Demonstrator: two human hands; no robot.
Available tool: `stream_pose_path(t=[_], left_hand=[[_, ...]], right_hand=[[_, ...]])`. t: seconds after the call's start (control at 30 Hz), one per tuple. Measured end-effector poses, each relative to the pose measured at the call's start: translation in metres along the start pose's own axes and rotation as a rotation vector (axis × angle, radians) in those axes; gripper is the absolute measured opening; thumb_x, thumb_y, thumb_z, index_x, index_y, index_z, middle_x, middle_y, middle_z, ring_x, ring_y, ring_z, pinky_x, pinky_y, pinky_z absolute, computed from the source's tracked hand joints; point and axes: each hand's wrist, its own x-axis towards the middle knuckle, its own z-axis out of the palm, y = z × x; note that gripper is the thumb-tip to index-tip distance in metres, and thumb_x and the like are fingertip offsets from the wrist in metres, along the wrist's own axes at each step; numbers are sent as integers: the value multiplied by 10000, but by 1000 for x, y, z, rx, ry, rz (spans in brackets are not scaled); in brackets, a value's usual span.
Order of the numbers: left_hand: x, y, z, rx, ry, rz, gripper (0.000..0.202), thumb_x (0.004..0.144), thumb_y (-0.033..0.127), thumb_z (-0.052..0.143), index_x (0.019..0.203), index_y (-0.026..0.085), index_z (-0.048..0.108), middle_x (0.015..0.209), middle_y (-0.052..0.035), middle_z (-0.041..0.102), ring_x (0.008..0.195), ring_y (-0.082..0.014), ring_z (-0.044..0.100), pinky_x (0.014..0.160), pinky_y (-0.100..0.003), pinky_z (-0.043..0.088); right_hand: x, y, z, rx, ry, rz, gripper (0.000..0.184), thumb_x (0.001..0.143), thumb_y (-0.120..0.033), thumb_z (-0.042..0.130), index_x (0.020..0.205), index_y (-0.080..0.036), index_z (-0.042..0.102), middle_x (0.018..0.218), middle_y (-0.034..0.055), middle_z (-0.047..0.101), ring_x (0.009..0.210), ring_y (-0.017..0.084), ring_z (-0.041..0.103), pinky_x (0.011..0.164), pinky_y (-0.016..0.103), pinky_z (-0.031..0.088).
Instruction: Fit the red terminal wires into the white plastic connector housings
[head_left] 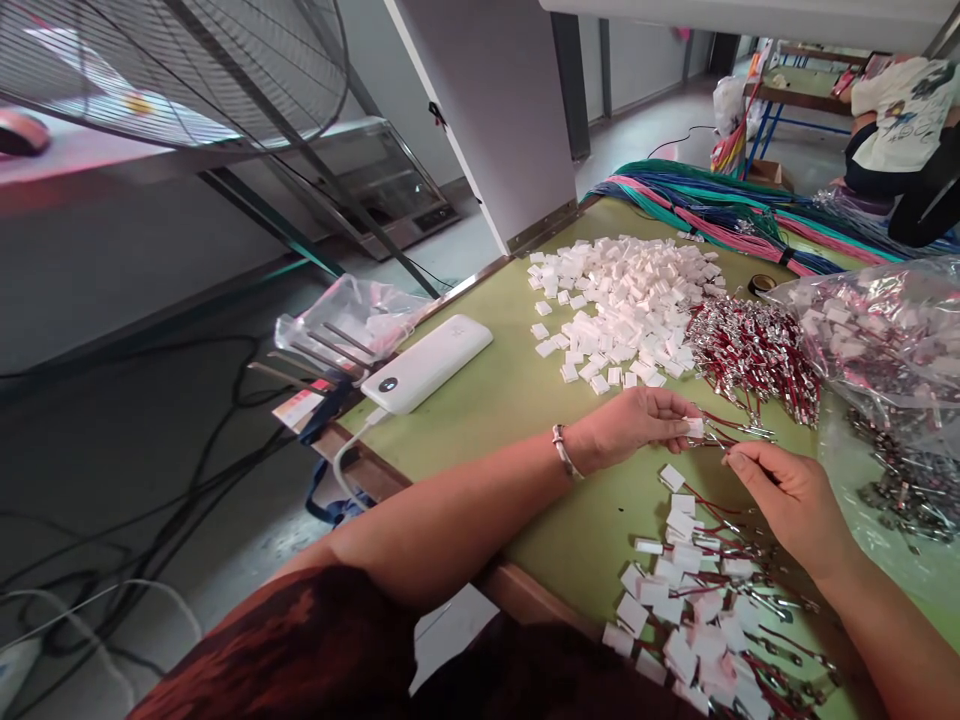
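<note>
My left hand (637, 428) pinches a small white plastic connector housing (694, 428) above the green tabletop. Just to its right, my right hand (787, 490) is closed, thumb against fingers, on the end of a thin wire with a metal terminal (718, 438) close to the housing. Whether the terminal sits inside the housing I cannot tell. Beyond my hands lie a heap of loose white housings (622, 290) and a pile of short dark red wires with metal terminals (754, 350). Nearer to me, housings with red wires attached (682, 580) are spread in a cluster.
A white power bank (431, 362) with a cable lies at the table's left edge beside a plastic bag (352, 315). Bags of parts (892, 340) stand at right. Cable bundles (720, 220) cross the back. A fan (172, 70) is at left; another person (896, 120) sits far right.
</note>
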Motion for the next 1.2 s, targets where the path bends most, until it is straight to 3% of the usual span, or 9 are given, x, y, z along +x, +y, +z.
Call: stream_pose_path(t=[0.23,0.4,0.6,0.73,0.83,1.07,1.2], left_hand=[[-5,7,6,82,-12,51,105,784,77,658,863,136,695,667,15,677,611,-72,622,706,-256,529],[-3,5,3,143,-19,89,118,777,112,668,888,129,702,711,-8,702,613,-74,630,684,-232,545],[-5,7,0,242,-110,130,146,794,145,652,931,141,701,716,-16,707,631,-84,642,645,-209,551],[-11,11,2,420,-175,202,158,814,170,629,955,145,693,673,-12,688,621,-94,646,616,-199,545],[-13,8,7,501,-197,220,139,824,183,617,942,141,680,677,-16,681,617,-95,647,606,-195,538],[-7,-9,20,399,-154,131,108,834,172,579,908,129,645,615,2,633,576,-95,621,575,-209,534],[-8,5,11,679,-155,301,197,840,233,606,1020,167,649,867,-39,691,741,-116,636,672,-229,522]], right_hand=[[0,2,-2,311,-222,262,340,854,-494,535,738,-190,632,492,-66,340,474,91,288,451,231,222],[1,4,-3,462,-221,345,363,807,-534,581,747,-180,635,485,-76,327,465,79,245,448,224,162],[2,-1,-3,476,-337,400,356,804,-519,547,710,-179,593,441,-99,277,436,71,189,444,231,128],[1,-9,-2,428,-338,439,314,800,-483,540,686,-191,562,436,-101,279,432,72,181,438,235,131],[-1,-14,2,349,-302,395,307,817,-462,523,658,-199,532,477,-88,286,452,79,216,443,233,159],[-2,-2,10,190,-221,205,309,846,-416,505,620,-205,495,516,-63,369,490,97,325,465,230,264],[-2,-2,6,137,-237,113,317,878,-397,489,622,-210,502,492,-59,409,484,107,381,477,236,311]])
